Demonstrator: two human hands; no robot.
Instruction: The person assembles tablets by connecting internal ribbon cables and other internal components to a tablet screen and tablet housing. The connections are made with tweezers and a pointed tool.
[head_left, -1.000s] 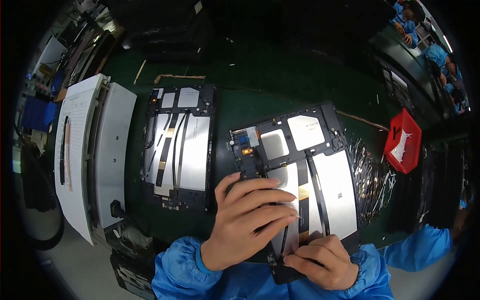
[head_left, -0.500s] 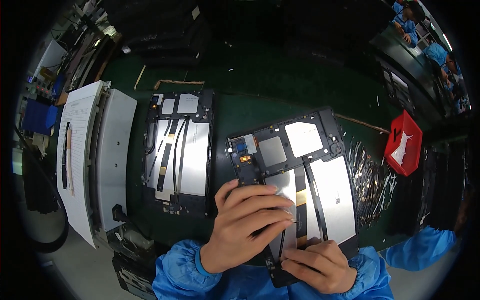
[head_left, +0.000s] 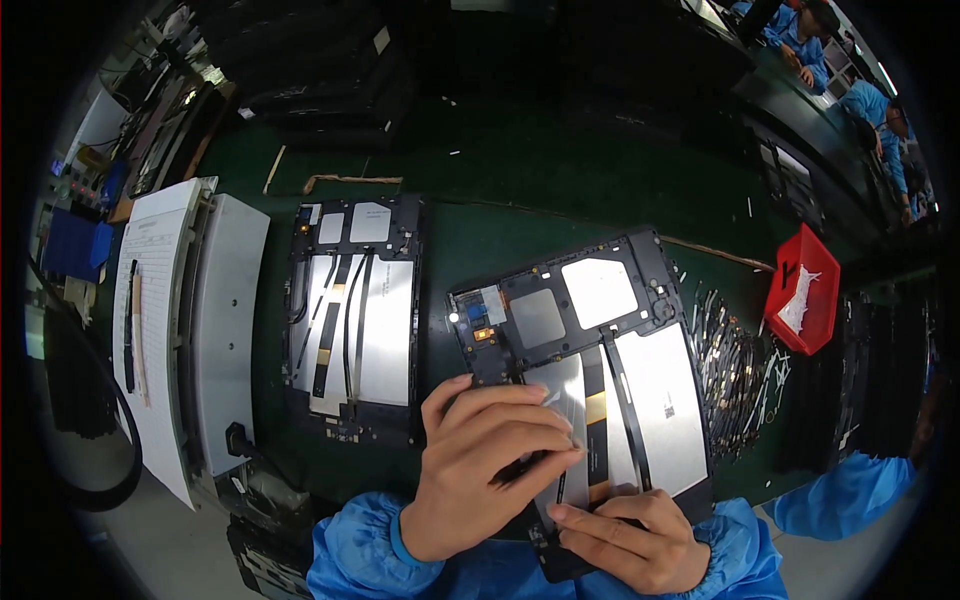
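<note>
An opened tablet (head_left: 650, 400) lies tilted in front of me, with silver battery panels, a black frame and a black-and-gold ribbon cable (head_left: 597, 430). My left hand (head_left: 485, 465) arches over its left side, thumb and fingertips drawn together above the battery; what they pinch, if anything, is too small to make out. Below them a thin black cable (head_left: 561, 488) runs down the battery. At its lower end my right hand (head_left: 640, 540) has its fingertips closed on the cable, while the palm rests over the tablet's bottom edge. Further left lies a second opened tablet (head_left: 388, 325) of the same kind.
Right of the tablet lies a heap of small cables (head_left: 725, 385), beside a red bin (head_left: 822, 290) holding white strips. At left, a paper sheet (head_left: 158, 330) with two pens lies against a grey metal box (head_left: 232, 330). Dark stacks (head_left: 310, 70) stand behind; co-workers (head_left: 800, 45) sit far right.
The view has shifted a little, so the bench items sit slightly lower. My hands keep nearly the same places on the tablet; the left fingertips have moved only slightly.
</note>
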